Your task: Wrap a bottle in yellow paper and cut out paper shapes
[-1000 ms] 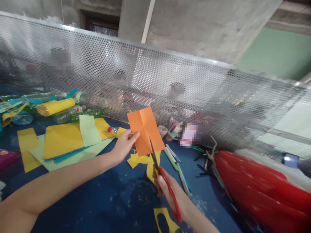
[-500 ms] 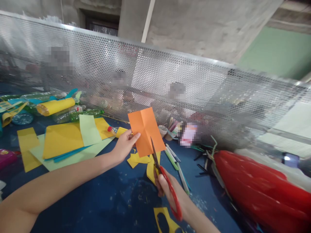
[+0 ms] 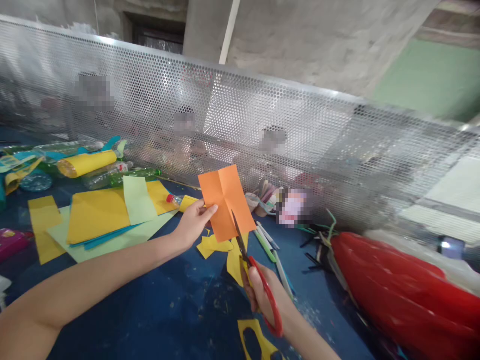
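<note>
My left hand (image 3: pixel 197 221) pinches the left edge of an orange sheet of paper (image 3: pixel 230 195), thumb in front, holding it up above the table. A crease runs down the middle of the sheet. My right hand (image 3: pixel 264 290) is closed around the red and yellow handles of a pair of scissors (image 3: pixel 270 305). Their blades reach up over the lower part of the sheet, close to the crease. Below the sheet lie yellow paper scraps (image 3: pixel 214 245). Nearer me is a yellow piece of paper (image 3: pixel 257 336) with round holes cut out.
Yellow, blue and pale green sheets (image 3: pixel 98 215) lie at the left, with plastic bottles (image 3: pixel 88 164) behind them. Markers (image 3: pixel 267 246) lie right of centre. A red plastic bag (image 3: pixel 397 285) fills the right side. A perforated metal panel (image 3: pixel 240 110) crosses the back, people behind it.
The scissor handles and my right hand have shifted very slightly. My left hand and the orange paper stay almost where they were.
</note>
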Demonstrator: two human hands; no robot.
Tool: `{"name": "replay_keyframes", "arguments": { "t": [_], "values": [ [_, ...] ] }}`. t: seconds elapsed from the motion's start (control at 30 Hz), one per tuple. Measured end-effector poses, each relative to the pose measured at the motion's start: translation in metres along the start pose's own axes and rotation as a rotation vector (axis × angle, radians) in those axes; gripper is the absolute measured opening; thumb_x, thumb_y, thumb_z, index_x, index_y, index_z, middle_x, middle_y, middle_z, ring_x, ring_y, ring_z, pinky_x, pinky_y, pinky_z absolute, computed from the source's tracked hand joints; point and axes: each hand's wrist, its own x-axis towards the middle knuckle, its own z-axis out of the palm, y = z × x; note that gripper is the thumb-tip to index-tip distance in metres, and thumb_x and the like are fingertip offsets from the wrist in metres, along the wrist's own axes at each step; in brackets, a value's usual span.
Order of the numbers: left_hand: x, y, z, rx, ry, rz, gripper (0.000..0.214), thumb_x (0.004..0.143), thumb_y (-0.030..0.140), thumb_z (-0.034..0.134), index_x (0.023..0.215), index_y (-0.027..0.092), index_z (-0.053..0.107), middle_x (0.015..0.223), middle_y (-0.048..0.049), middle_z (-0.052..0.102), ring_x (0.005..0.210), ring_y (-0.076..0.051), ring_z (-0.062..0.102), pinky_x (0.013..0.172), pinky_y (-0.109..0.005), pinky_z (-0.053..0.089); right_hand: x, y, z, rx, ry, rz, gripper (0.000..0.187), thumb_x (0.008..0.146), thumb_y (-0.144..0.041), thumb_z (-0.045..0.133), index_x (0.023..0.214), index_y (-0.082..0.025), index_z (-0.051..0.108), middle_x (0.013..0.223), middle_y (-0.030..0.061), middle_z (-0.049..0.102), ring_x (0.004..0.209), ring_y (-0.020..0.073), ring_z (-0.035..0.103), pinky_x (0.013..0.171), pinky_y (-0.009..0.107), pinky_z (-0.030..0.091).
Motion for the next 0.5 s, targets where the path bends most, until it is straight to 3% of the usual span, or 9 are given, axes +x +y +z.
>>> {"name": "replay_keyframes", "arguments": {
  "t": [0.5],
  "values": [
    [0.0000, 0.0026, 0.0000, 0.001, -0.002, -0.009, 0.035, 0.077, 0.036, 0.065, 0.103, 0.013, 0.061, 0.095, -0.0094, 0.071, 0.083, -0.022, 0.068, 0.073, -0.035, 0.055, 0.0008, -0.0003, 0.0018, -0.006, 0.043, -0.032, 0.050, 0.083, -0.069, 0.028, 0.068, -0.022, 0.034, 0.046, -0.0073, 0.031, 0.033, 0.0075, 0.030, 0.033, 0.022, 0.028]
  ]
}}
